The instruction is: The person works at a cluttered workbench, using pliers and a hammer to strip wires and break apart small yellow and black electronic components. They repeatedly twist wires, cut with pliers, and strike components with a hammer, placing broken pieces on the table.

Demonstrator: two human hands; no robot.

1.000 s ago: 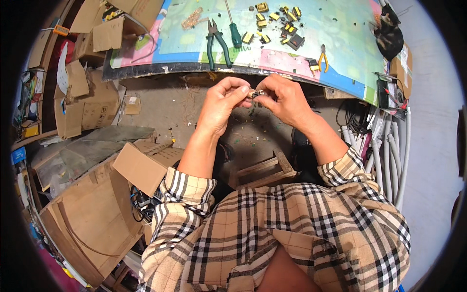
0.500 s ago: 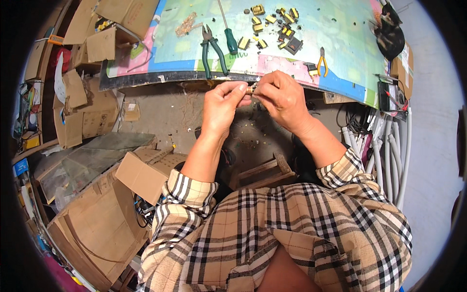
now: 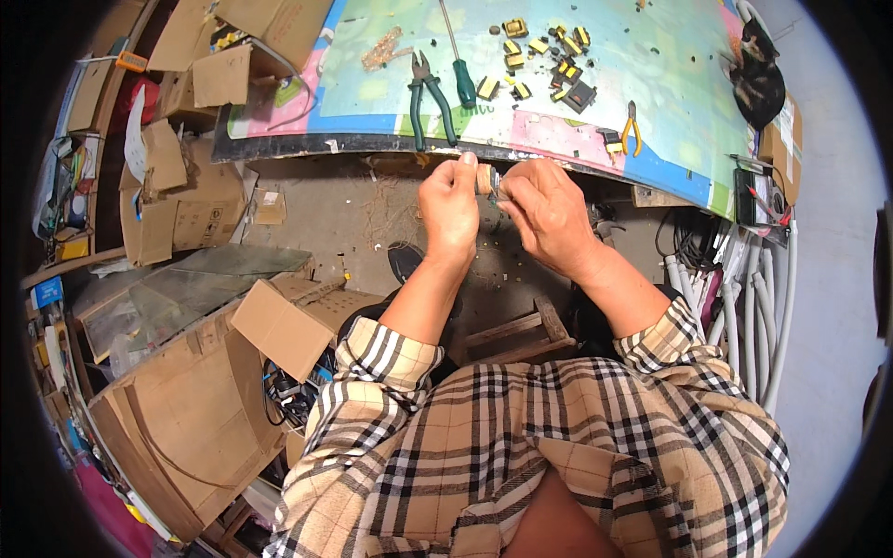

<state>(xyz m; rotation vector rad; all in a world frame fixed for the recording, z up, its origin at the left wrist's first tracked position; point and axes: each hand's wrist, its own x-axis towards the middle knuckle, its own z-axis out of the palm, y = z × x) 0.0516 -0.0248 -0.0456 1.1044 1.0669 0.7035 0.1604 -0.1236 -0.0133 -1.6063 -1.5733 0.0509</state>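
In front of the table's near edge, my left hand (image 3: pixel 448 209) pinches a small coil bobbin (image 3: pixel 484 179) wound in copper-brown, between thumb and fingers. My right hand (image 3: pixel 556 212) is closed at the bobbin's right end, fingertips pressed together. What it grips there is too small to make out. On the table beyond lie green-handled pliers (image 3: pixel 431 100), a green-handled screwdriver (image 3: pixel 465 84), and several small yellow-and-black transformers (image 3: pixel 566 70). Yellow-handled nippers (image 3: pixel 632 130) lie at the right, beside a lone transformer (image 3: pixel 612 141).
The table (image 3: pixel 372 107) has a colourful cover, with a tangle of copper wire (image 3: pixel 383 48) on it. A cat (image 3: pixel 756 84) rests at its far right. Cardboard boxes (image 3: pixel 167 400) crowd the left; grey pipes (image 3: pixel 758 325) stand at the right. A wooden stool (image 3: pixel 521 335) is below my hands.
The scene has shifted slightly right and down as my head moved. My left hand has turned more upright, and more of the bobbin shows between my hands.
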